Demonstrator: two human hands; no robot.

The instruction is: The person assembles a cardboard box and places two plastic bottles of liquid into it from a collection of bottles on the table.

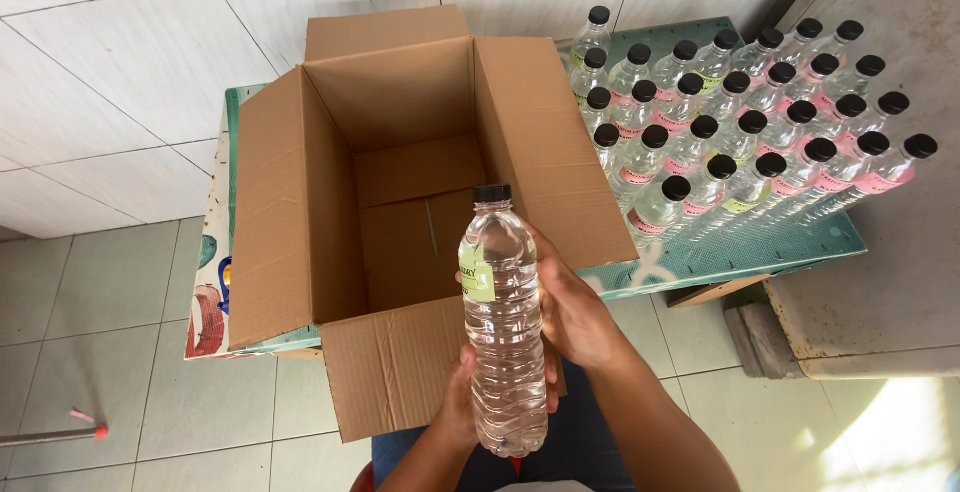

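Both hands clasp a bottle [503,322] upright: right hand [575,317] wraps its middle, left hand [462,402] cups its base. Its long axis points at the open box [400,202] just beyond, on the counter [760,252]

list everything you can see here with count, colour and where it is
water bottle in hand: one, clear with black cap and pale green label, held upright in front of the box
cardboard box: one, brown, flaps open, nothing visible inside, on the table's left part
standing bottles: about thirty, clear with black caps, mostly pink labels and a few green, in rows on the table's right part
table: one, teal top with printed patterned cover at its left edge, against the white tiled wall
stick: one, grey with red tip, on the tiled floor at lower left
left hand: grips the held bottle's lower part
right hand: wraps the held bottle's middle from the right
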